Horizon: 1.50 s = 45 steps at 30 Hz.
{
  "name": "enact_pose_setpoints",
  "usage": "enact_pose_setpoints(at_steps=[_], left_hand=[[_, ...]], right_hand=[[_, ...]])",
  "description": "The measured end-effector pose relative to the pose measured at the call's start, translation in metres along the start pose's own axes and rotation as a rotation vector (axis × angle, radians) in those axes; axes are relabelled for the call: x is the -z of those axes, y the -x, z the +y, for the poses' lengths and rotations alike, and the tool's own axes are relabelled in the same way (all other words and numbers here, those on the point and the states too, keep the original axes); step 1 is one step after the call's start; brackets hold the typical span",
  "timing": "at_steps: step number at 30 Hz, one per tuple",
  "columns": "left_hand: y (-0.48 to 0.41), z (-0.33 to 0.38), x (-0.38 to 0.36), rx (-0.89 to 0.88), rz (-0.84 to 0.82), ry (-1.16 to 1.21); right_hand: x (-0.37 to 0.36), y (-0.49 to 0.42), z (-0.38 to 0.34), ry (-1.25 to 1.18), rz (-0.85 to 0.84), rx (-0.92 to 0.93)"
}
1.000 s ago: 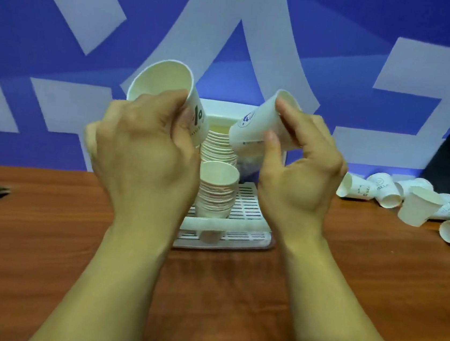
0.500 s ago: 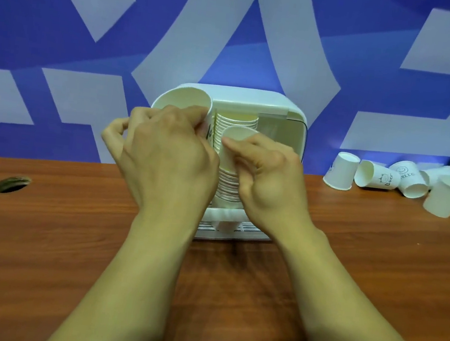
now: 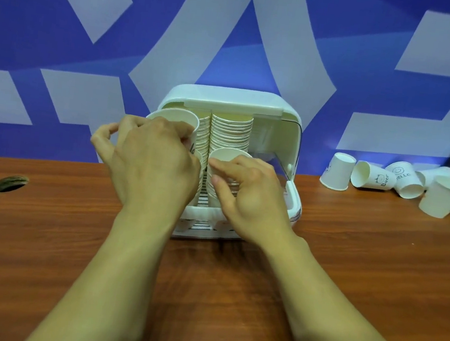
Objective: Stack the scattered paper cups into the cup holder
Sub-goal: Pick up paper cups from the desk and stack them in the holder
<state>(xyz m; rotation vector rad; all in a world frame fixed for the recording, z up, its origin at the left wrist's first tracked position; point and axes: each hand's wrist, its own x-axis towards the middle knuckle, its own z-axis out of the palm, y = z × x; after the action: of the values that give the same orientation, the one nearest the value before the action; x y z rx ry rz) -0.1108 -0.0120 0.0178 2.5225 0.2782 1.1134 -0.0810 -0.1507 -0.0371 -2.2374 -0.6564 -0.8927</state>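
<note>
Head view: the cup holder (image 3: 293, 127), a white plastic box with its lid swung up, stands at the middle of the wooden table (image 3: 70, 237), against the blue-and-white wall. Inside it, two tall columns of nested cups (image 3: 231, 131) stand side by side and reach almost to the lid, so much of the work looks done.

The right hand (image 3: 251, 196) curls thumb and fingers round a plain white cup (image 3: 229, 155), mouth up, at the holder's front, over a shorter stack. Whether it is fully seated there cannot be told, as the fingers cover the join.

The left hand (image 3: 149, 161) grips a second cup (image 3: 174, 117), also mouth up, at about ten o'clock from the first and just at the holder's left edge. This one is not yet in any stack.

At three o'clock from the holder lie the loose cups (image 3: 385, 180), at least six of them: one upside down, the rest tipped on their sides or leaning on each other, some printed with small dark drawings and words. These are what is left, by my reckoning, after the two in hand.

The cups are thin white paper with rolled rims, and the ones seen clearly look undented.
</note>
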Motion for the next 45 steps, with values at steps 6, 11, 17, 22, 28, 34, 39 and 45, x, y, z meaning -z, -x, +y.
enact_pose_setpoints(at_steps=[6, 11, 17, 22, 28, 34, 39, 45], left_hand=[[0.010, -0.004, -0.015, -0.090, -0.234, -0.150], [0.006, -0.010, -0.022, -0.112, -0.394, -0.183], [0.009, -0.009, -0.025, -0.125, -0.393, -0.176], [0.010, -0.007, -0.020, -0.117, -0.390, -0.167], [0.008, 0.007, -0.009, -0.152, -0.105, 0.074], [0.018, 0.027, -0.007, -0.236, -0.042, 0.350], [0.036, 0.047, -0.008, -0.422, -0.133, 0.424], [0.084, 0.082, -0.019, -0.587, -0.294, 0.491]], right_hand=[[-0.001, 0.000, 0.000, -0.020, 0.016, -0.006], [-0.003, 0.001, -0.001, -0.007, 0.016, -0.003], [-0.004, 0.002, -0.002, -0.009, 0.019, -0.002], [-0.003, 0.003, -0.004, 0.004, 0.015, 0.000], [0.010, 0.001, -0.010, 0.104, 0.037, 0.076], [0.045, 0.000, -0.013, 0.067, 0.084, 0.087], [0.100, 0.041, 0.033, 0.151, 0.095, 0.042], [0.167, 0.109, 0.132, 0.316, 0.197, -0.176]])
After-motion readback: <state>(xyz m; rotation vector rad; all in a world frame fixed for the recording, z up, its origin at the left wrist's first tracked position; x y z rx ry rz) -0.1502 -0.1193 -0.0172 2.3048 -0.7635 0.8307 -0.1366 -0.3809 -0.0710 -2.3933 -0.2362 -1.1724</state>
